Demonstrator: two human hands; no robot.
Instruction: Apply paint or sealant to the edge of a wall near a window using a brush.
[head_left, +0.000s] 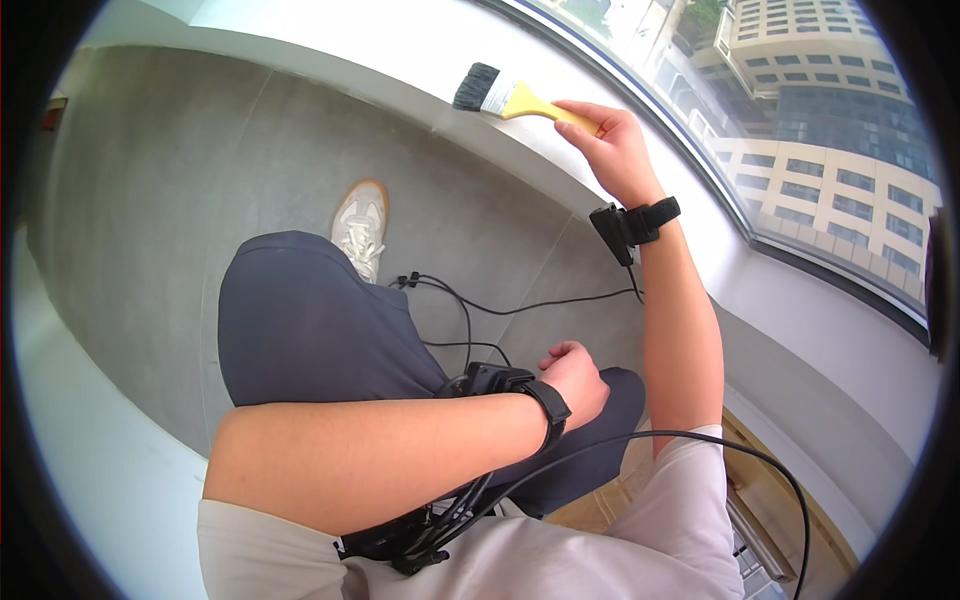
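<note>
A flat paintbrush (517, 100) with a yellow handle, a pale metal band and dark bristles is in my right hand (612, 148). My thumb and fingers pinch the handle's end, and the bristles point left over the white window sill (400, 60). Whether the bristles touch the sill, I cannot tell. Across my lap lies my left forearm, with my left hand (577, 385) resting by my right knee. Its fingers are curled in, and whatever they may hold is hidden. Black straps with small devices circle both wrists.
Beyond the sill a window (800, 130) looks out on tall buildings. Black cables (530, 305) run from the wrist devices past my legs and over my right upper arm. My shoe (361, 225) stands on the grey tiled floor (160, 200). A white wall curves along the left.
</note>
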